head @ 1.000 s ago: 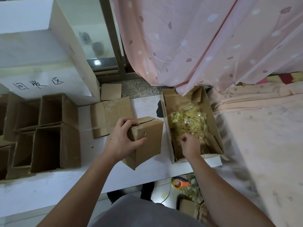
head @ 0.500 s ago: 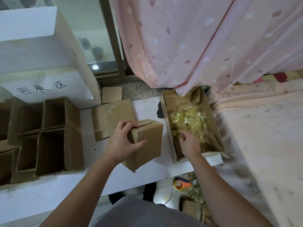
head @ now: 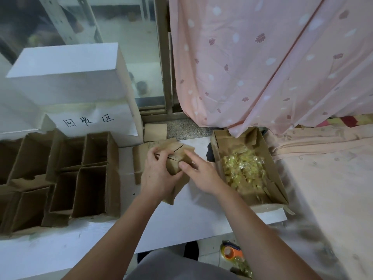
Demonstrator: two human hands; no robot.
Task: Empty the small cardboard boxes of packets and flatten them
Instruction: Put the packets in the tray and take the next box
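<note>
A pink curtain of thin, soft cloth printed with pale dots and small dark leaves hangs in long folds over the upper right. Below it, a peach sheet lies wrinkled across the right side. A smooth white table runs along the lower left and middle. At its back left stands a tall white box with a matte face and handwritten black characters. In front of that sits a cluster of open brown boxes, corrugated, rectangular, with dark hollow insides. On the table's right end rests an open cardboard tray with ragged flaps, holding a heap of crinkly clear yellow packets. Left of the tray, at the table's middle, is the small cardboard box, its seam split and its walls partly skewed. The left hand grips its near side with curled fingers. The right hand touches its right edge with fingers nearly straight and thumb laid on the cardboard. A flat cardboard sheet lies under the box. An orange tape roll lies on the floor below.
</note>
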